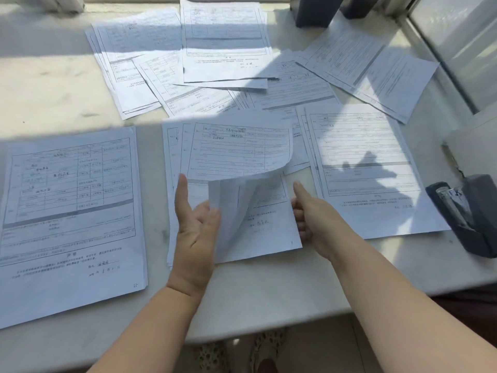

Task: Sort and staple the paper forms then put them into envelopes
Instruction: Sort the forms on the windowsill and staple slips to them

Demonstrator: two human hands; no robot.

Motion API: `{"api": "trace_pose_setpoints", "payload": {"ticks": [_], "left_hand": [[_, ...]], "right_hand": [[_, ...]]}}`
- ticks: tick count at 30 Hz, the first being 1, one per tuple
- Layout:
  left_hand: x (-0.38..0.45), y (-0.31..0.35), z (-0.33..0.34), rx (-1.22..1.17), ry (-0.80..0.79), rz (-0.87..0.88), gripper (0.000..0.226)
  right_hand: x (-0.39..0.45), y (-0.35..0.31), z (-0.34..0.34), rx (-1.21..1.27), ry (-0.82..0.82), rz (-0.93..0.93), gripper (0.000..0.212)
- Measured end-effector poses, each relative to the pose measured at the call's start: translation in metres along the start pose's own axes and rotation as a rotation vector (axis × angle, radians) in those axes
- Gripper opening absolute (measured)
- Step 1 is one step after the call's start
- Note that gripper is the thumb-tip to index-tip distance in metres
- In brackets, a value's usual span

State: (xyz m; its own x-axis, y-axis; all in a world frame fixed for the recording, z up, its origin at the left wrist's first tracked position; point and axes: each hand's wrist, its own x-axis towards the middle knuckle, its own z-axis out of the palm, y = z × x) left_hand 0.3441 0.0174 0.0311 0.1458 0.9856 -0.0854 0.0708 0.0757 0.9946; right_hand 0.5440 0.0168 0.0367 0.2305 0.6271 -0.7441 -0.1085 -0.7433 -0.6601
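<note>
A white printed form (236, 154) is bent upward in the middle of the table, above a small stack of forms (269, 224). My left hand (195, 219) holds the curled sheet's left edge, thumb stretched up. My right hand (309, 211) grips the stack's right edge, with the index finger pointing forward. Another stack of forms (70, 208) lies flat at the left, and a third stack (368, 168) lies at the right. A dark stapler (468, 211) stands at the right edge of the table.
Several loose forms (223, 41) are scattered across the far half of the white table (53, 84). Dark upright objects (317, 9) stand at the back right beside a window frame (441, 57). The table's front edge runs just below my forearms.
</note>
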Motion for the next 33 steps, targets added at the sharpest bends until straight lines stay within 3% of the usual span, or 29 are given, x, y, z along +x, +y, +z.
{"api": "trace_pose_setpoints", "payload": {"ticks": [2, 4, 5, 9, 11, 13, 15, 18, 22, 24, 28, 33], "left_hand": [[0.001, 0.003, 0.002, 0.117, -0.172, -0.065, 0.036], [-0.002, -0.002, 0.005, 0.382, -0.387, -0.079, 0.029], [-0.003, -0.005, 0.005, 0.457, -0.404, -0.043, 0.022], [0.003, -0.001, -0.017, 0.51, -0.04, 0.098, 0.052], [0.014, 0.005, -0.031, 0.579, 0.083, 0.016, 0.077], [0.026, 0.018, -0.037, 0.452, 0.053, -0.209, 0.089], [0.038, 0.031, -0.036, 0.179, 0.036, -0.37, 0.066], [0.049, 0.064, -0.034, 0.084, 0.07, -0.258, 0.028], [0.055, 0.107, -0.038, -0.009, 0.067, -0.056, 0.025], [0.057, 0.111, -0.042, 0.025, 0.037, -0.016, 0.038], [0.056, 0.087, -0.035, 0.074, -0.023, -0.109, 0.048], [0.058, 0.071, -0.03, 0.228, 0.07, -0.103, 0.026]], "right_hand": [[0.007, -0.015, 0.003, 0.054, -0.049, 0.028, 0.053], [0.018, -0.022, 0.01, -0.059, -0.055, -0.028, 0.026], [0.019, -0.024, 0.013, -0.149, -0.031, -0.063, 0.021], [0.007, -0.013, 0.008, -0.195, 0.076, -0.134, 0.024], [-0.008, -0.002, -0.004, -0.059, 0.049, -0.173, 0.024], [-0.024, 0.003, -0.011, 0.074, 0.0, -0.237, 0.025], [-0.037, -0.003, -0.012, 0.139, -0.048, -0.304, 0.027], [-0.051, -0.03, -0.012, 0.122, -0.036, -0.431, 0.037], [-0.074, -0.065, -0.021, 0.131, -0.012, -0.599, 0.039], [-0.078, -0.071, -0.023, 0.143, -0.032, -0.649, 0.041], [-0.058, -0.059, -0.013, 0.135, -0.067, -0.575, 0.036], [-0.042, -0.044, -0.011, 0.095, -0.099, -0.508, 0.035]]}}
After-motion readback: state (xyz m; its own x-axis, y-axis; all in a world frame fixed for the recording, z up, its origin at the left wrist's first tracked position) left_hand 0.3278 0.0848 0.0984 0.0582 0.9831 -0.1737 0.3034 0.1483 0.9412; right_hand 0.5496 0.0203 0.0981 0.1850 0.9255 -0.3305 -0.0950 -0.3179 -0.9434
